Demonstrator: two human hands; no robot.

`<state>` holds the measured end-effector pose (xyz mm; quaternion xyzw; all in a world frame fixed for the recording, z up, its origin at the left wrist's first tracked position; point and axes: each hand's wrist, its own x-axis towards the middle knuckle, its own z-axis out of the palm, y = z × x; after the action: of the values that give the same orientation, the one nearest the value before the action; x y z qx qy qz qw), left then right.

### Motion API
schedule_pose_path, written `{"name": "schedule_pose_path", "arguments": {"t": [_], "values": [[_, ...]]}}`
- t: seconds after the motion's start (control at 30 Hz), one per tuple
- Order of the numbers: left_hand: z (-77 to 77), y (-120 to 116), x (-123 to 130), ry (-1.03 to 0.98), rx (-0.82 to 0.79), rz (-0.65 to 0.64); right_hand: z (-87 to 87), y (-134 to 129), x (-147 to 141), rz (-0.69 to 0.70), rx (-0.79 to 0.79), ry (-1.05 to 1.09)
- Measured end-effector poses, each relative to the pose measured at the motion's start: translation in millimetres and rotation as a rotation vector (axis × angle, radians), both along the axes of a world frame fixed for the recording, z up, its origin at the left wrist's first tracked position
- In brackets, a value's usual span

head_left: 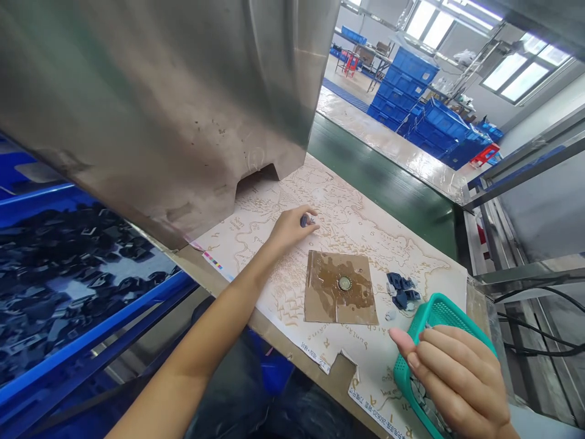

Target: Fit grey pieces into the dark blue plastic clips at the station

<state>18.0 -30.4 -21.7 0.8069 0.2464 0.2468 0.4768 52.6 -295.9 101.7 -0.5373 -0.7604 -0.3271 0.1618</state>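
Observation:
My left hand (295, 227) is over the map-printed sheet (274, 268), its thumb and fingers curled round a small dark blue part (304, 221). My right hand (457, 378) is above the green basket (475, 323), fingers bent together; what they hold, if anything, is hidden. Small pale parts (425, 402) lie in the basket. Between the hands, a brown cardboard square (320, 305) with wet-looking patches bears a small round pale piece (345, 283). Several dark blue parts (400, 291) lie in a little pile just beyond the basket.
A large metal panel (183, 110) rises at the left. Below it, a blue bin (169, 286) holds many dark parts (73, 256). A green conveyor belt (388, 189) runs behind the sheet. Stacked blue crates (402, 79) and metal framing (525, 158) stand farther off.

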Motion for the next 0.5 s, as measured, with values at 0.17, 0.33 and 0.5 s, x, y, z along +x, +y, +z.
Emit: {"name": "schedule_pose_path", "arguments": {"t": [0.17,0.33,0.5], "values": [[0.9,-1,0,-0.07,-0.067,0.09,-0.3,-1,1,-0.021,0.01,0.036],[2.7,0,0,-0.063,-0.084,0.152,2.1,-1,6,-0.043,0.01,0.04],[4.9,-1,2,-0.159,-0.175,0.074,1.0,-38,42,-0.504,-0.234,0.146]]}}
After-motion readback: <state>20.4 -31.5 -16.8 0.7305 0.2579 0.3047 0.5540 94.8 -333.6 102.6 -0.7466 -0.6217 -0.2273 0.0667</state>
